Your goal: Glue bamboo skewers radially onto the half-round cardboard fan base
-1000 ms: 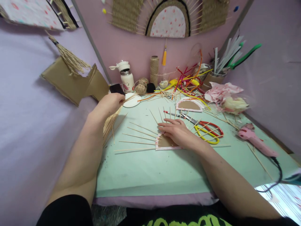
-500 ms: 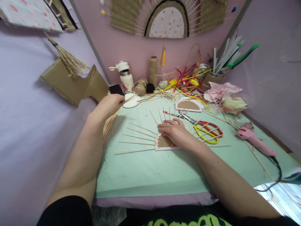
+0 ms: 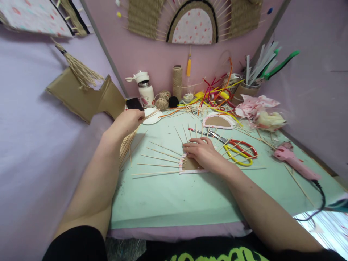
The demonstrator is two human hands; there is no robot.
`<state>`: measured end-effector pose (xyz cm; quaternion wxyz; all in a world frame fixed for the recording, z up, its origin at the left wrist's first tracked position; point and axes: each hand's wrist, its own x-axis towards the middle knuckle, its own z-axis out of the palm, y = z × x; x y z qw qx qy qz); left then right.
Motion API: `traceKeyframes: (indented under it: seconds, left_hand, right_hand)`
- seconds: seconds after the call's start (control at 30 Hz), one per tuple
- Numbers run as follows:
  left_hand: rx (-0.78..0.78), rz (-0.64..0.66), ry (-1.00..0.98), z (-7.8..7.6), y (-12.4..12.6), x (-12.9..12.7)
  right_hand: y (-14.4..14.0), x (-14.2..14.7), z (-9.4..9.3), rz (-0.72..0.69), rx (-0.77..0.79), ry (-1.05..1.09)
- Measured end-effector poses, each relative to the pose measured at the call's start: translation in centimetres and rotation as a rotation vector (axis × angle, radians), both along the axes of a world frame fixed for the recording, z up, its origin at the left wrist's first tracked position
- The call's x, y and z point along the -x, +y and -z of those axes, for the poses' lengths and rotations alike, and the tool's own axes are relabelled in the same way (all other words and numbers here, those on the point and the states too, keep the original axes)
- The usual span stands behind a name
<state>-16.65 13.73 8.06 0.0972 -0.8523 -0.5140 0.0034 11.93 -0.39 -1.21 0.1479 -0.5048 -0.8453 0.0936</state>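
Observation:
My left hand (image 3: 131, 120) is at the far left of the table, its fingers closed on thin wooden sticks (image 3: 151, 114) that poke out past the fingertips. Below it lies a bundle of more sticks (image 3: 125, 148), partly covered by my forearm. My right hand (image 3: 200, 151) rests with fingers stretched out over a half-circle of brown cardboard (image 3: 190, 165) with a pink-spotted rim. Sticks fan outward from that curved rim on both sides. Part of the cardboard and some stick ends are hidden under the hand.
Scissors (image 3: 239, 154) with red and yellow handles lie under the right-hand sticks. A second cardboard half-circle (image 3: 219, 121) is behind. To the right sits a pink glue gun (image 3: 295, 161) with a cord. Twine balls (image 3: 162, 100), an opened bottle (image 3: 146, 93) and coloured pipe cleaners line the back.

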Motion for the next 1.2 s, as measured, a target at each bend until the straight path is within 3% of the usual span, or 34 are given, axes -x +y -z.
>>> traceKeyframes:
  seconds: [1.2]
  left_hand:
    - [0.022,0.01,0.031,-0.19,-0.56,-0.6]
  right_hand:
    - [0.04,0.15,-0.01,0.04,-0.044,0.029]
